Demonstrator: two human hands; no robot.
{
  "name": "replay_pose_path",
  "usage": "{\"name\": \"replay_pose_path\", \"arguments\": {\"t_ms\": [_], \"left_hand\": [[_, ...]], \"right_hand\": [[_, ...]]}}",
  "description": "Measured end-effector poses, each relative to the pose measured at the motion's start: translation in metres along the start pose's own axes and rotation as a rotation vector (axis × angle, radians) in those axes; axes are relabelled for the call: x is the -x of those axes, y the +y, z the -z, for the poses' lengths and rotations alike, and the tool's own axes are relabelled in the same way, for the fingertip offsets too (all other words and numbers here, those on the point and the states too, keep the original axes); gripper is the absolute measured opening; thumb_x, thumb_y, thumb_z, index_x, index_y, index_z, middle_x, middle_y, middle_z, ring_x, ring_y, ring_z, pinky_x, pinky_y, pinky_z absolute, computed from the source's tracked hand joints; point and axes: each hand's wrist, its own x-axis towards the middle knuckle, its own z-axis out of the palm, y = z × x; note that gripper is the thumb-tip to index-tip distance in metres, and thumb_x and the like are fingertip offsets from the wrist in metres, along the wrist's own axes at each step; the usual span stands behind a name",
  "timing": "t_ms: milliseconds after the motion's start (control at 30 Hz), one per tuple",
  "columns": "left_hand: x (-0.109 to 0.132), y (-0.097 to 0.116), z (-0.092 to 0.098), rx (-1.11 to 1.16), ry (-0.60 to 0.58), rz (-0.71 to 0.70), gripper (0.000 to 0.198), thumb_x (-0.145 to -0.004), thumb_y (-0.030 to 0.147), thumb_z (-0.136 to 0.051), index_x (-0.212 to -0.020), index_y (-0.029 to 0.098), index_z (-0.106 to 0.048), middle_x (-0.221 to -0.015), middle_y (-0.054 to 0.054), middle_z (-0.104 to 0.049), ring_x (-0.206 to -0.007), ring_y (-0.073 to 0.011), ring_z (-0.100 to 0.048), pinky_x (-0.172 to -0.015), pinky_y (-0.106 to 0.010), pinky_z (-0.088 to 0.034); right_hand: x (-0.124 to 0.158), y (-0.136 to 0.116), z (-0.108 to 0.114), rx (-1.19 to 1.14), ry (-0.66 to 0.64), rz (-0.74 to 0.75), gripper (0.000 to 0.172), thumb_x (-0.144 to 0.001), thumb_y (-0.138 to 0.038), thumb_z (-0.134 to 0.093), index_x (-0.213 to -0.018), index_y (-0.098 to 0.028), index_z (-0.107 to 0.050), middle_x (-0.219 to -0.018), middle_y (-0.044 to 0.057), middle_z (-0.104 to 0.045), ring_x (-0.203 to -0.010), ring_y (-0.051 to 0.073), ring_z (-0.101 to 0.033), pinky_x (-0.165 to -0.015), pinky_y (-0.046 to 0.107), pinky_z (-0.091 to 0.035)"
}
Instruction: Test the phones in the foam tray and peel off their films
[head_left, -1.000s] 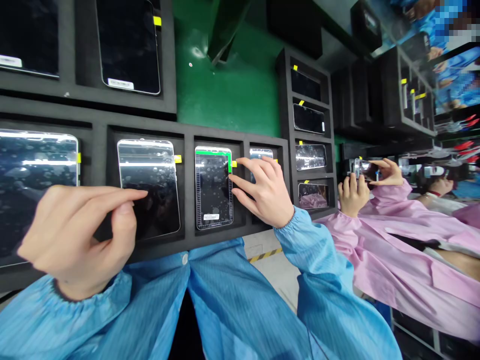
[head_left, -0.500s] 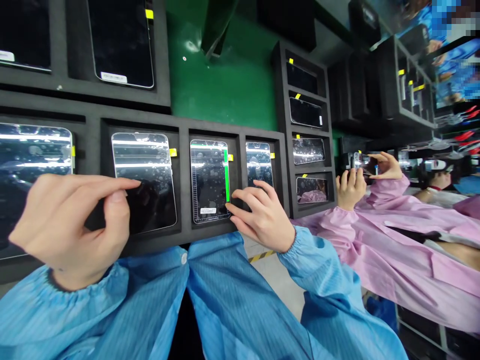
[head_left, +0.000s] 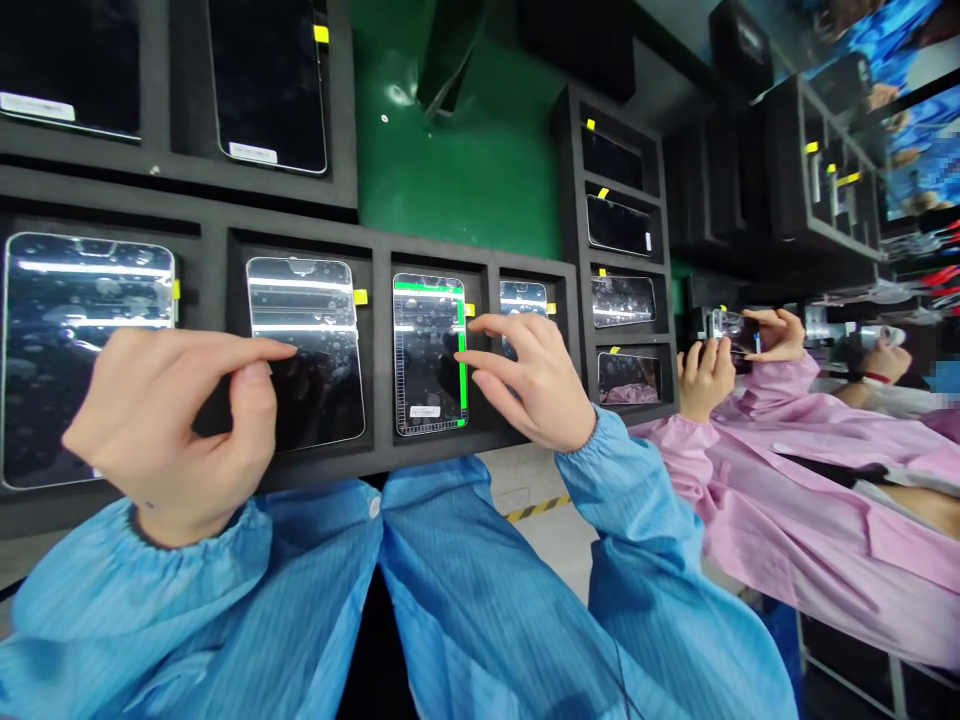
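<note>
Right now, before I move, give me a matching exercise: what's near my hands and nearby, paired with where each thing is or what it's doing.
Things:
1. Bare left hand
2. Bare right hand
3. Green-edged glass panel
4. Co-worker in a pink smock

Places or states:
A. Holds a small panel up in both hands
B. Fingers at the green-edged panel
C. Fingers over a plain glass panel
D. Sits in a black foam slot

Pairs: 1-C, 2-B, 3-D, 4-A

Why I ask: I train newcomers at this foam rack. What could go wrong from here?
The bare right hand reaches over the green-edged glass panel, so its fingertips could smudge or scratch the surface. The left hand is close over the neighbouring glass panel, and a slip might knock that panel out of position.
</note>
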Motion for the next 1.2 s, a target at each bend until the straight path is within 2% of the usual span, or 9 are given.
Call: {"name": "replay_pose_path", "arguments": {"t_ms": [100,167,233,367,467,600,800,1033,1200], "left_hand": [[0.001,-0.002,0.0,0.005,0.019,-0.011,0.016,-0.074,0.014,-0.06,-0.08,0.012,-0.075,-0.069,-0.011,-0.07,-0.066,-0.0213,-0.061,-0.069,-0.035,-0.039],[0.001,-0.002,0.0,0.005,0.012,-0.004,0.017,-0.073,0.014,-0.061,-0.081,0.012,-0.075,-0.07,-0.011,-0.07,-0.067,-0.0218,-0.061,-0.069,-0.035,-0.039],[0.001,-0.002,0.0,0.006,-0.005,0.014,0.017,-0.073,0.015,-0.061,-0.081,0.012,-0.076,-0.071,-0.012,-0.07,-0.068,-0.0234,-0.062,-0.07,-0.036,-0.039],[0.002,-0.002,0.0,0.023,-0.007,0.019,0.02,-0.073,0.019,-0.06,-0.082,0.011,-0.076,-0.07,-0.014,-0.07,-0.067,-0.0258,-0.062,-0.069,-0.038,-0.039],[0.002,-0.003,0.0,0.037,-0.01,0.018,0.024,-0.073,0.022,-0.06,-0.083,0.01,-0.077,-0.069,-0.016,-0.069,-0.067,-0.0287,-0.063,-0.068,-0.04,-0.04],[0.002,-0.003,0.0,0.035,-0.007,0.04,0.025,-0.072,0.023,-0.059,-0.084,0.01,-0.077,-0.068,-0.017,-0.069,-0.068,-0.0306,-0.063,-0.068,-0.041,-0.041],[0.002,-0.001,0.0,0.019,-0.009,0.052,0.026,-0.074,0.024,-0.058,-0.087,0.014,-0.078,-0.069,-0.014,-0.068,-0.069,-0.0265,-0.061,-0.071,-0.039,-0.038],[0.001,-0.001,0.0,0.019,-0.008,0.043,0.024,-0.076,0.025,-0.057,-0.088,0.018,-0.077,-0.07,-0.008,-0.068,-0.068,-0.021,-0.058,-0.07,-0.035,-0.037],[0.002,-0.002,0.0,-0.016,-0.004,0.008,0.017,-0.077,0.018,-0.06,-0.086,0.022,-0.073,-0.074,-0.002,-0.07,-0.071,-0.0165,-0.06,-0.073,-0.033,-0.041]], "right_hand": [[-0.002,0.006,-0.001,-0.007,0.017,0.08,0.03,-0.098,-0.027,-0.046,-0.096,-0.019,-0.075,-0.104,0.009,-0.064,-0.096,0.021,-0.05,-0.089,0.04,-0.041],[0.005,0.006,-0.004,-0.02,0.013,0.139,0.03,-0.097,-0.025,-0.047,-0.092,-0.018,-0.075,-0.083,0.006,-0.059,-0.084,0.02,-0.046,-0.081,0.037,-0.04],[0.015,0.005,-0.008,-0.016,-0.006,0.163,0.029,-0.096,-0.023,-0.046,-0.095,-0.017,-0.074,-0.074,0.004,-0.054,-0.078,0.018,-0.043,-0.077,0.035,-0.038],[0.032,-0.002,-0.014,0.007,-0.047,0.16,0.029,-0.097,-0.023,-0.044,-0.105,-0.016,-0.071,-0.074,0.002,-0.055,-0.077,0.017,-0.042,-0.077,0.035,-0.036],[0.037,-0.005,-0.015,-0.019,-0.064,0.188,0.029,-0.096,-0.022,-0.044,-0.104,-0.016,-0.071,-0.073,0.002,-0.054,-0.075,0.017,-0.041,-0.077,0.035,-0.036],[0.037,-0.005,-0.014,-0.079,-0.079,0.233,0.028,-0.095,-0.021,-0.045,-0.097,-0.015,-0.073,-0.07,0.002,-0.053,-0.073,0.017,-0.038,-0.076,0.034,-0.037],[0.034,0.002,-0.015,-0.208,-0.084,0.221,0.033,-0.097,-0.024,-0.046,-0.078,-0.017,-0.073,-0.07,0.002,-0.053,-0.072,0.016,-0.04,-0.071,0.032,-0.034],[0.034,0.005,-0.014,-0.149,-0.016,0.213,0.031,-0.097,-0.025,-0.045,-0.089,-0.018,-0.074,-0.072,0.002,-0.055,-0.073,0.016,-0.041,-0.072,0.032,-0.034],[0.008,0.004,-0.006,-0.041,0.056,0.108,0.031,-0.098,-0.025,-0.044,-0.109,-0.017,-0.071,-0.09,0.006,-0.061,-0.078,0.017,-0.044,-0.075,0.034,-0.036]]}}
